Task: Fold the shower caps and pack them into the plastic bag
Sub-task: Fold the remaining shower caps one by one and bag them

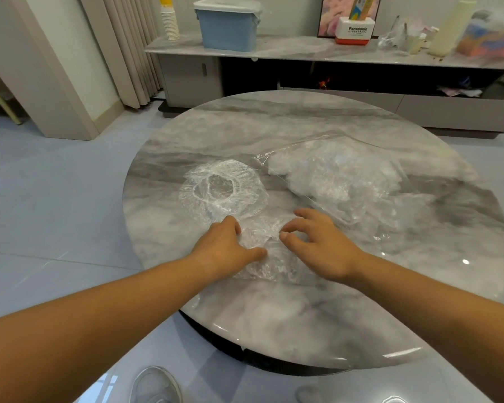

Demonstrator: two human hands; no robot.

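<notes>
My left grip (pixel 224 245) is closed on the crumpled shower cap (pixel 262 254). Its fingers curl down over the cap's left edge and the thumb lies flat across the film. My right grip (pixel 317 242) sits over the cap's right side with its fingers bent like a claw. The thumb and forefinger almost meet there, but I cannot tell whether any film is pinched between them.

The cap between my two grips is clear, thin and heavily wrinkled. It is bunched into a rough, flattened strip and lies on the near half of the round grey marble surface (pixel 274 321).

Just beyond my left grip lies a second shower cap (pixel 224 190), unfolded. It is a puffy transparent dome with a gathered white elastic rim, and its round opening faces up. Its near edge touches or overlaps the cap I am working on.

To the right of it, farther back, is the clear plastic bag (pixel 346 175). It lies on its side with its mouth towards the open cap and bulges with whitish crumpled film. Its loose lower flap spreads across the surface close to my right grip.
</notes>
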